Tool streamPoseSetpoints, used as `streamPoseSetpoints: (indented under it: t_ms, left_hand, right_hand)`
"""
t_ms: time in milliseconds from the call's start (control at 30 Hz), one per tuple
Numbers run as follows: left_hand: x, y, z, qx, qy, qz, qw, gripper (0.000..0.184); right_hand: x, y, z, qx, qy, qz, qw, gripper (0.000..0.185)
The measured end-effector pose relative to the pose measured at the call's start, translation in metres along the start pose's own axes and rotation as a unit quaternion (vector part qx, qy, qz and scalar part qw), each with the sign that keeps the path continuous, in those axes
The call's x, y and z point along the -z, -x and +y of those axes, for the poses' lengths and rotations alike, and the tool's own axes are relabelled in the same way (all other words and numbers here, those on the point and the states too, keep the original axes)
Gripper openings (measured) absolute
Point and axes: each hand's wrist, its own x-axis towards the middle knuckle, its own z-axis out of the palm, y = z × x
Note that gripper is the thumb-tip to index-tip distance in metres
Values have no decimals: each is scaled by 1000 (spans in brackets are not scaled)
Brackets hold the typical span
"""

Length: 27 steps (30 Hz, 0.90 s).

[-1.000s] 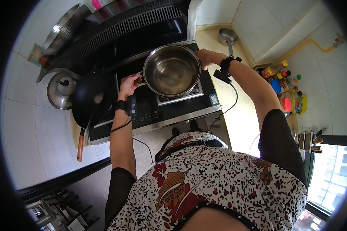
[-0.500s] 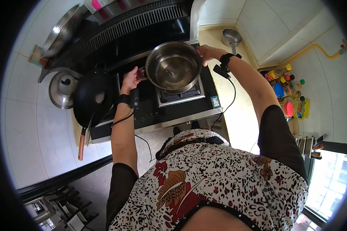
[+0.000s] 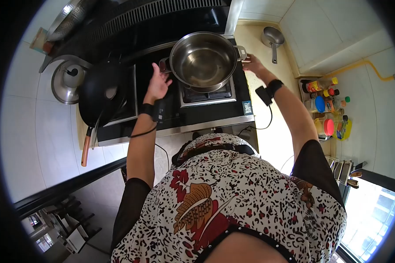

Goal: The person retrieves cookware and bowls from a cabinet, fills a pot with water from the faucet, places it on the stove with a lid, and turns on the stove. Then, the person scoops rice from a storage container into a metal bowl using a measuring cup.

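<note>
Facing a steel pot (image 3: 202, 60) over the right burner (image 3: 208, 95), with left hand (image 3: 159, 83) spread, released beside left handle (image 3: 164, 65), with right hand (image 3: 254, 65) released near right handle (image 3: 241, 53).

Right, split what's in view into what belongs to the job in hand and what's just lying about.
In the job:
steel pot
burner beneath it
left hand, open beside the pot
right hand, close to its other side

Apparently just lying about:
black wok
small steel pan
bottles and jars
</note>
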Motion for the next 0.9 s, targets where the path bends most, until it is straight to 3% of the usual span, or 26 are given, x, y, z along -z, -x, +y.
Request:
streamPoseSetpoints:
  t_ms: [100,167,267,367,567,667,867,900]
  left_hand:
    - [-12,9,-40,24,-24,-121,992,82]
    - [-11,5,-50,21,-65,-107,992,74]
    - [-8,2,-55,35,-82,-95,992,62]
    - [-11,5,-55,22,-68,-57,996,56]
    - [-2,-4,-59,13,-28,-135,990,52]
    - [5,-9,-64,4,-32,-128,991,54]
    - [7,-9,-56,-23,-98,7,995,59]
    - [3,-7,-52,-36,-107,-11,994,56]
  right_hand:
    - [-35,23,10,-21,-121,-13,992,48]
    - [-50,24,15,4,-184,-38,982,47]
    - [-66,24,10,-56,-185,30,981,29]
    - [-72,22,7,-71,-181,52,980,26]
    - [-83,16,8,-80,-131,115,981,43]
    - [-92,26,0,-79,-113,119,983,49]
    - [-99,30,-7,-89,-180,125,972,49]
    - [-99,30,-8,-89,-185,122,971,51]
